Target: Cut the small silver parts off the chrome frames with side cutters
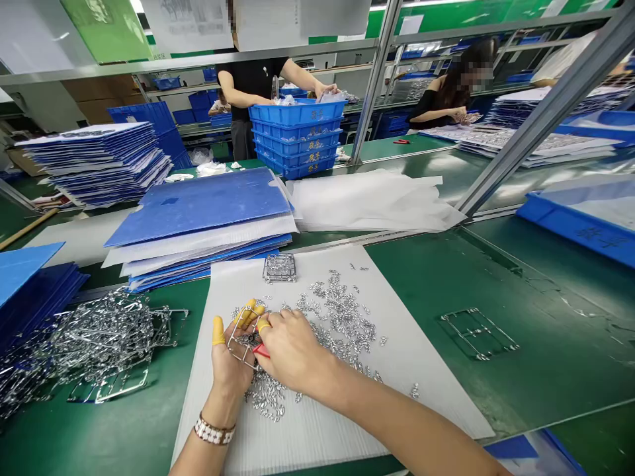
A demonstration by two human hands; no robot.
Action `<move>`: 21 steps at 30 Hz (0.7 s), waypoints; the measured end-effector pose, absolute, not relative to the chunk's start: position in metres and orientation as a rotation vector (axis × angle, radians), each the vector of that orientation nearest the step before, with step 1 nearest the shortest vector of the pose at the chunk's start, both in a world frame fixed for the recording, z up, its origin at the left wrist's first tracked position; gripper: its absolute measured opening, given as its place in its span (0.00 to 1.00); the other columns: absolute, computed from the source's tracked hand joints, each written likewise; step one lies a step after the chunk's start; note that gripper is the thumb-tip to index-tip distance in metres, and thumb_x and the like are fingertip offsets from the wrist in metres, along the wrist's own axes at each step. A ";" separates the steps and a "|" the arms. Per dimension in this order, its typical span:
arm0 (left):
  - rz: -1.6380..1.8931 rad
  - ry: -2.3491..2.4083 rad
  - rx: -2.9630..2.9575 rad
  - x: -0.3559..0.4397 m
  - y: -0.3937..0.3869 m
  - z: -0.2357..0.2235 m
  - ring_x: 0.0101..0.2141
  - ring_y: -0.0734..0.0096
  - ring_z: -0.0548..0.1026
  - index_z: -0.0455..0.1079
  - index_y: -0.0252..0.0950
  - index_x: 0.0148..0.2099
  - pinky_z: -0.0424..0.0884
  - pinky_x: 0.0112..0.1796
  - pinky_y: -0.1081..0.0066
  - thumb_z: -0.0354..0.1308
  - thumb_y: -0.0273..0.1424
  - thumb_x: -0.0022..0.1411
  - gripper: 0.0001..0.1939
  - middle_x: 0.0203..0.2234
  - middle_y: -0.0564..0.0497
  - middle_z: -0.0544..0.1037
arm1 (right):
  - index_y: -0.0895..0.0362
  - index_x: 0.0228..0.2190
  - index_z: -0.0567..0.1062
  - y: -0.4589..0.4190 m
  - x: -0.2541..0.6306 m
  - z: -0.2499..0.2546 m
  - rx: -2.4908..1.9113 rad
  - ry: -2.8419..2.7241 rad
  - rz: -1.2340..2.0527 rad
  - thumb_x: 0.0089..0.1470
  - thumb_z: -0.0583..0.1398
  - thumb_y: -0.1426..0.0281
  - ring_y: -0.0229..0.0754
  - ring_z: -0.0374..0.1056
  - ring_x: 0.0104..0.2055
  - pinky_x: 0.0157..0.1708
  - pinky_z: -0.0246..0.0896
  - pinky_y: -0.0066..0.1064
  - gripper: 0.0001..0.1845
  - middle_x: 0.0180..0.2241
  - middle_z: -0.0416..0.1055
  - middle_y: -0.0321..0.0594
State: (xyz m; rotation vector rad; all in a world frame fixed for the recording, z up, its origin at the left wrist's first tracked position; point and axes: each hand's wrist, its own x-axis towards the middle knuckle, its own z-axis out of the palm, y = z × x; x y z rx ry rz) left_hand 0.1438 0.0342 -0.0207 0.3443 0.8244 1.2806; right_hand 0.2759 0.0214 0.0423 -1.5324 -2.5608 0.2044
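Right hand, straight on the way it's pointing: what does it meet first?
Likely the metal frame held in the left hand; the right hand overlaps its near edge in view, though the depth between them is unclear.

Green-topped workbenches (411, 264) are divided by silver metal frame posts (380, 73); 5 blue plastic crates (297, 142) are stacked behind.

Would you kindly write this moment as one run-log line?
left hand: holds metal frame | right hand: grips red-handled tool at frame | white sheet: scattered silver pieces | left of sheet: heap of frames
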 end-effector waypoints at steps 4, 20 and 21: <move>1.273 0.827 0.364 0.144 0.035 -0.022 0.48 0.51 0.75 0.75 0.30 0.50 0.69 0.50 0.57 0.49 0.53 0.60 0.32 0.44 0.37 0.80 | 0.61 0.39 0.75 0.022 0.277 0.042 -1.526 -2.542 0.201 0.56 0.59 0.59 0.52 0.69 0.40 0.42 0.61 0.43 0.17 0.37 0.74 0.50; 1.284 0.891 0.339 0.146 0.031 -0.012 0.49 0.54 0.75 0.74 0.30 0.51 0.69 0.50 0.61 0.48 0.52 0.62 0.32 0.44 0.38 0.80 | 0.64 0.41 0.74 0.022 0.274 0.048 -1.529 -2.619 0.170 0.54 0.60 0.66 0.50 0.71 0.37 0.36 0.64 0.38 0.15 0.36 0.74 0.52; 1.287 0.872 0.327 0.145 0.032 -0.011 0.49 0.53 0.75 0.74 0.29 0.51 0.69 0.50 0.60 0.47 0.52 0.62 0.32 0.44 0.38 0.79 | 0.65 0.42 0.74 0.021 0.276 0.048 -1.536 -2.615 0.165 0.55 0.60 0.66 0.50 0.70 0.37 0.37 0.64 0.38 0.16 0.36 0.74 0.52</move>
